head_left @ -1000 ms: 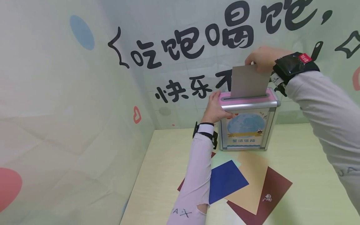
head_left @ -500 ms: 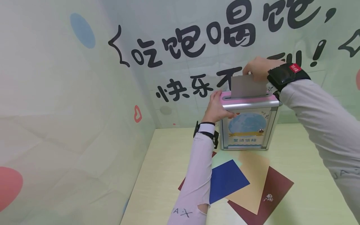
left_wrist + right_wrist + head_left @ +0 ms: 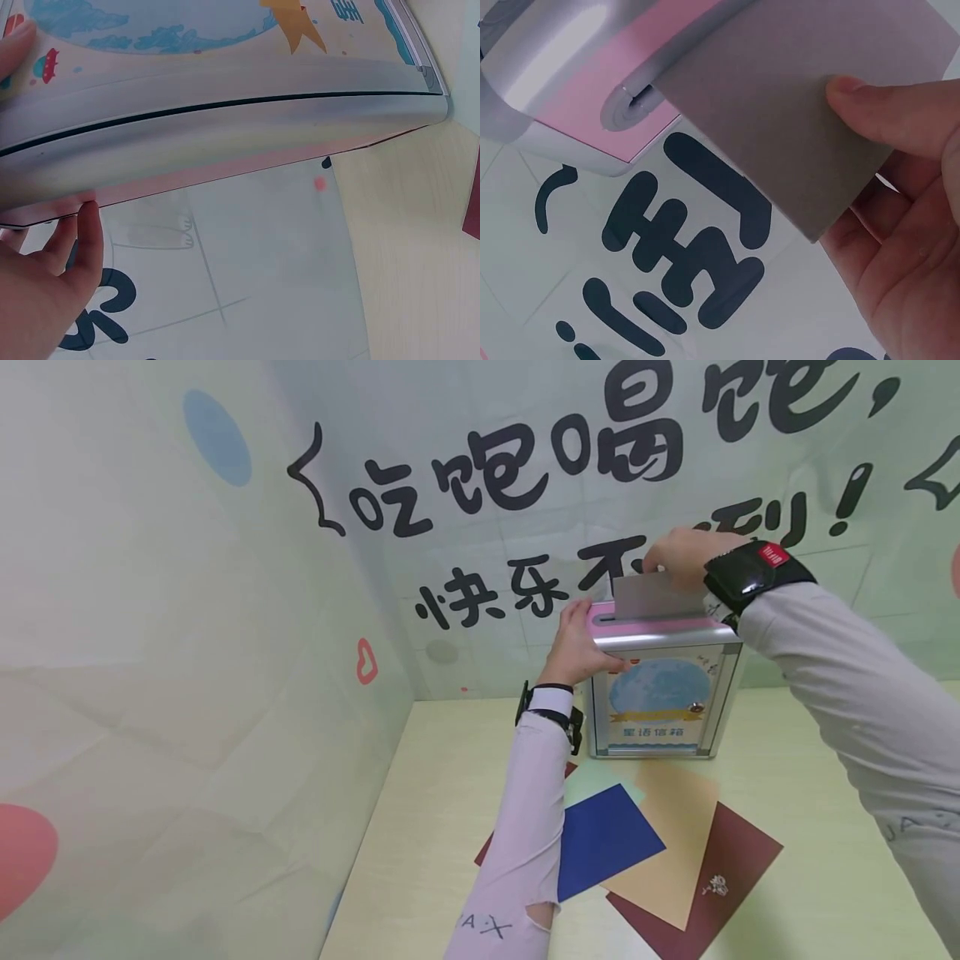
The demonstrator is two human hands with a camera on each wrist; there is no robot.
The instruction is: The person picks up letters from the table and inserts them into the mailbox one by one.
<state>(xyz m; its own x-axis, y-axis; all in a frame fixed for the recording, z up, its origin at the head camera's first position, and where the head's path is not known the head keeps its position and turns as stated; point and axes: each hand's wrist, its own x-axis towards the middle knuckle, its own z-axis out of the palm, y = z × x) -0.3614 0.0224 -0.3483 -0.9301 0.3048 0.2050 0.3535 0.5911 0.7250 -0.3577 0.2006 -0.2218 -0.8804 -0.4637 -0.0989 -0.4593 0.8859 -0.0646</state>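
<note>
A letter box (image 3: 663,693) with a silver frame, pink top and blue-globe front panel stands against the wall in the head view. My left hand (image 3: 576,647) grips its upper left end, thumb on the front panel; in the left wrist view the fingers (image 3: 88,225) touch the pink top's edge. A stiff grey card (image 3: 648,596) stands upright in the slot, its lower part hidden inside. My right hand (image 3: 686,556) pinches the card's upper edge. In the right wrist view the thumb (image 3: 885,109) lies flat on the card's face, the other fingers behind it.
Before the box lie a blue card (image 3: 611,842), a tan sheet (image 3: 667,860), a pale green sheet (image 3: 596,781) and a maroon card (image 3: 738,852) with a silver flower. My left forearm overlaps some. A wall (image 3: 187,610) borders the table's left.
My right hand has moved down, and the grey card has sunk deeper into the slot, with much less of it showing. The left hand keeps its hold on the box.
</note>
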